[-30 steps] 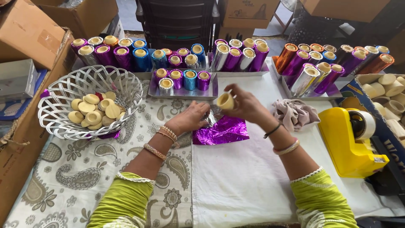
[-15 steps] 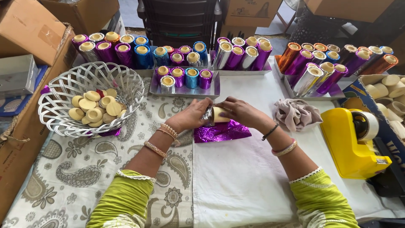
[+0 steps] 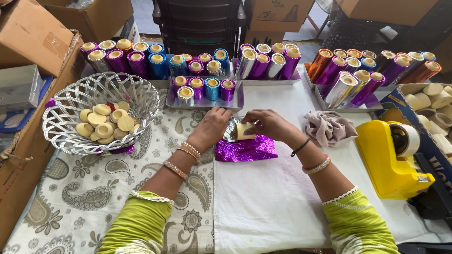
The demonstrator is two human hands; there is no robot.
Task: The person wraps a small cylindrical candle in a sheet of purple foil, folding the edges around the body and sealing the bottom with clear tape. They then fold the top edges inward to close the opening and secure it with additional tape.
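Both hands meet at mid-counter (image 3: pixel 263 207), just in front of the small tray (image 3: pixel 235 101) of wrapped rolls.

Left hand (image 3: pixel 214 126): fingers curled narrow, tips on the left edge of a silver foil (image 3: pixel 230 129) that lies partly around a cream tube (image 3: pixel 245 130). Thumb hidden; how firm the pinch is cannot be told.

Right hand (image 3: pixel 270 124): fingers closed over the right end of the tube, holding it on its side, open end facing left.

Tube and silver foil sit just above a crumpled purple foil (image 3: pixel 246 149), which lies flat on the white cloth, touching or nearly touching the hands.

Surroundings:
- white basket (image 3: pixel 70 136) at left, holding cream discs (image 3: pixel 106 122), well apart from the hands
- rows of foil-wrapped rolls (image 3: pixel 155 61) in purple, blue, silver and orange along the back
- grey cloth (image 3: pixel 327 127) just right of the right wrist
- yellow tape dispenser (image 3: pixel 388 160) at far right
- box (image 3: pixel 440 101) of bare tubes beyond it
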